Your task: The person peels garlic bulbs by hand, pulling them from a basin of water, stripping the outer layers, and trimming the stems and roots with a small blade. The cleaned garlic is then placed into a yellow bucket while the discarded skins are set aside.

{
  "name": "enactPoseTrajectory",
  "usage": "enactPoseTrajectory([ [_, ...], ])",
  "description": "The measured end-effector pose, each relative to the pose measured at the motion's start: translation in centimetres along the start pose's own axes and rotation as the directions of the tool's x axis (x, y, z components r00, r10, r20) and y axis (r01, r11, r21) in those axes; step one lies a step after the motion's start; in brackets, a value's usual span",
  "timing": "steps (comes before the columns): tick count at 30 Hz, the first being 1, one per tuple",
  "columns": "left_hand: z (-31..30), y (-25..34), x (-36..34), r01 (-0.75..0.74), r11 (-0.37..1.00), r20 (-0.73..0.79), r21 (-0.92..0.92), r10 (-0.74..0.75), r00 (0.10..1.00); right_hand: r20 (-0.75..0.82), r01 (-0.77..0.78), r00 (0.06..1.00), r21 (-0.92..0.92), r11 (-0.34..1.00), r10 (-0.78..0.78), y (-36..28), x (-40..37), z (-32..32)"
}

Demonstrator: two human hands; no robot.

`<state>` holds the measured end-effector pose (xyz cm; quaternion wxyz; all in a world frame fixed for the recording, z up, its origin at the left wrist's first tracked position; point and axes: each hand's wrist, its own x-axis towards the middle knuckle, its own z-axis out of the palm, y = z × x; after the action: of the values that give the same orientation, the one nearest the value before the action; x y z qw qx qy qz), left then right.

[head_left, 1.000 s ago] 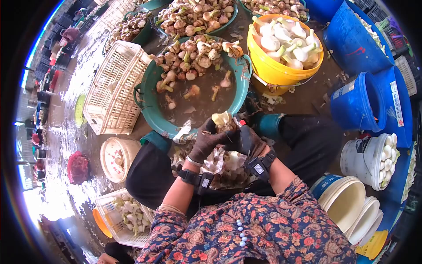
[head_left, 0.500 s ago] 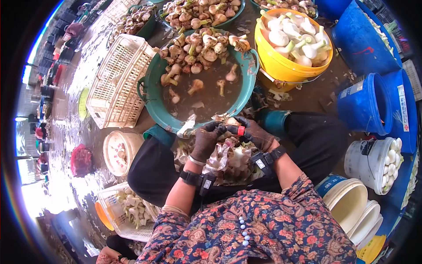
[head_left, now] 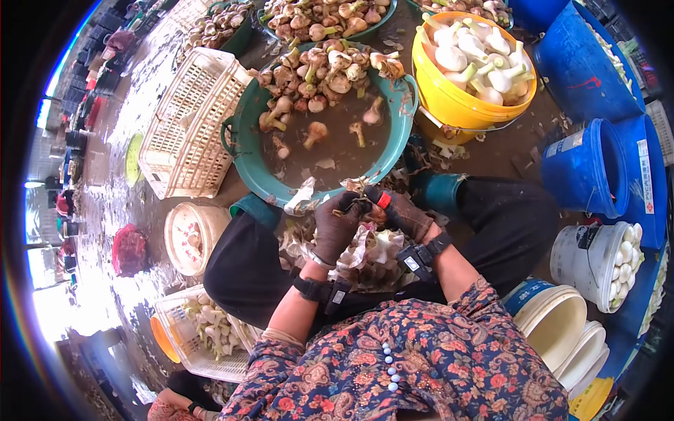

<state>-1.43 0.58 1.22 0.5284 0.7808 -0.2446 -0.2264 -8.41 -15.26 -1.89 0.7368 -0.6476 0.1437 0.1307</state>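
Note:
My left hand (head_left: 338,226), in a dark glove, is closed with its fingers curled against my right hand. A garlic bulb (head_left: 374,216) shows in part between the two, mostly hidden by the gloves. My right hand (head_left: 407,216), gloved too with a red band at the fingers, is closed on the bulb from the other side. Both hands are over a heap of loose garlic skins (head_left: 375,254) between my knees. Just beyond them stands a green tub (head_left: 246,168) of murky water with unpeeled garlic (head_left: 316,76); a torn white skin (head_left: 302,195) hangs on its near rim.
At the right front is a yellow bucket (head_left: 449,116) full of peeled white garlic. Blue buckets (head_left: 572,168) and a white bucket (head_left: 579,259) of garlic line the right side. Plastic crates (head_left: 186,133) and a cream bucket (head_left: 175,242) stand left. A person's arm (head_left: 172,407) shows at lower left.
My hands have turned and drawn a little closer to me; the garlic has dropped lower between them, away from the tub rim. The view has shifted slightly.

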Motion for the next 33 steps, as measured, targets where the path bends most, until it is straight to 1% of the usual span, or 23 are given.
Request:
enactPoseTrajectory([
  [3, 0.5, -0.9, 0.3, 0.085, 0.996, -0.176, -0.025, -0.088, 0.98, -0.044, 0.254, 0.965, -0.101, 0.962, -0.26, -1.6, -0.6, 0.8],
  [5, -0.3, -1.0, 0.5, 0.359, 0.663, 0.036, -0.657, -0.448, 0.893, 0.01, 0.145, 0.988, 0.262, 0.954, -0.153, -2.0, -1.0, 0.9],
  [7, -0.8, -2.7, 0.1, 0.291, 0.673, 0.051, -0.68, -0.353, 0.934, 0.086, 0.174, 0.972, 0.35, 0.92, -0.217, -2.6, -1.4, 1.0],
  [8, -1.1, -2.3, -0.3, 0.103, 0.942, -0.058, -0.32, -0.128, 0.99, 0.046, 0.185, 0.976, 0.345, 0.92, -0.214, -2.8, -1.6, 1.2],
  [9, -1.4, -2.1, -0.6, -0.121, 0.986, -0.057, 0.11, 0.128, 0.99, 0.003, 0.197, 0.978, 0.339, 0.92, -0.211, -3.0, -1.9, 1.3],
  [11, -1.7, -2.6, -0.2, -0.036, 0.999, -0.046, 0.032, 0.037, 0.998, 0.044, 0.189, 0.974, 0.381, 0.905, -0.222, -3.5, -1.7, 1.3],
  [13, -2.2, 0.5, -0.2, -0.359, 0.884, -0.093, 0.299, 0.401, 0.911, 0.084, 0.064, 0.99, 0.455, 0.888, -0.114, -3.3, -1.2, 1.5],
  [14, -2.0, 1.4, 0.0, -0.245, 0.952, -0.105, -0.183, 0.229, 0.968, 0.062, 0.032, 0.997, 0.283, 0.959, -0.052, -4.6, -1.8, 1.3],
  [17, -2.3, -1.3, 0.4, -0.207, 0.969, -0.106, -0.136, 0.194, 0.975, 0.154, -0.092, 0.988, 0.622, 0.777, -0.006, -2.3, -1.2, 0.9],
  [18, -2.6, -2.4, 0.6, -0.255, 0.931, -0.123, 0.262, 0.295, 0.948, 0.055, 0.242, 0.954, 0.432, 0.869, -0.294, -1.6, -1.7, 1.6],
  [19, -2.8, -3.4, 0.4, -0.256, 0.931, -0.122, 0.261, 0.295, 0.948, 0.054, 0.243, 0.955, 0.431, 0.869, -0.293, -0.7, -1.1, 1.7],
  [20, -3.2, -1.9, 0.2, -0.126, 0.983, -0.212, -0.137, 0.095, 0.973, 0.096, 0.086, 0.971, 0.72, 0.689, -0.221, 0.6, -0.4, 1.9],
  [21, -3.6, -1.0, 0.2, -0.003, 0.855, -0.214, -0.518, -0.126, 0.969, 0.16, -0.079, 0.973, 0.909, 0.41, -0.167, 2.0, 0.2, 2.0],
  [22, -4.0, -4.2, 0.7, 0.103, 0.506, -0.101, -0.856, -0.36, 0.928, 0.165, -0.116, 0.974, 0.953, 0.281, -0.157, 3.4, 0.3, 1.8],
  [23, -4.6, -4.0, 0.2, 0.204, 0.682, -0.151, -0.703, -0.423, 0.894, 0.164, -0.114, 0.962, 0.968, 0.223, -0.217, 2.4, 0.0, 1.6],
  [24, -5.1, -6.3, 0.1, 0.326, 0.89, -0.137, -0.318, -0.384, 0.913, 0.13, -0.082, 0.969, 0.97, 0.228, -0.208, 0.8, -0.4, 1.4],
  [25, -5.4, -8.6, -0.1, 0.368, 0.92, -0.106, 0.133, -0.356, 0.929, 0.098, -0.051, 0.975, 0.971, 0.232, -0.199, -0.3, -0.5, 1.4],
  [26, -5.1, -5.2, -1.1, 0.183, 0.86, -0.158, 0.477, -0.121, 0.98, 0.111, -0.065, 0.968, 0.977, 0.202, -0.225, 0.2, -0.2, 0.9],
  [27, -4.7, -5.1, -0.9, -0.013, 0.852, -0.154, 0.524, 0.11, 0.982, 0.108, -0.062, 0.967, 0.978, 0.201, -0.229, -0.2, -0.2, 1.0],
  [29, -3.8, -4.0, -0.1, 0.144, 0.989, -0.174, 0.026, -0.137, 0.975, -0.05, 0.087, 0.995, 0.84, 0.536, -0.083, -0.9, -0.3, 1.2],
  [30, -3.7, -2.5, 0.0, 0.15, 0.988, -0.179, 0.02, -0.145, 0.973, -0.163, 0.183, 0.981, 0.634, 0.751, -0.102, -0.4, -0.4, 1.2],
  [32, -4.0, 1.2, 0.5, 0.44, 0.804, 0.169, -0.399, -0.408, 0.897, -0.187, 0.267, 0.961, 0.414, 0.87, -0.205, -0.8, -0.2, 1.2],
  [33, -3.7, 2.3, 0.6, 0.436, 0.83, 0.169, -0.349, -0.402, 0.9, -0.196, 0.35, 0.928, 0.172, 0.921, -0.316, -0.9, -0.1, 1.3],
])
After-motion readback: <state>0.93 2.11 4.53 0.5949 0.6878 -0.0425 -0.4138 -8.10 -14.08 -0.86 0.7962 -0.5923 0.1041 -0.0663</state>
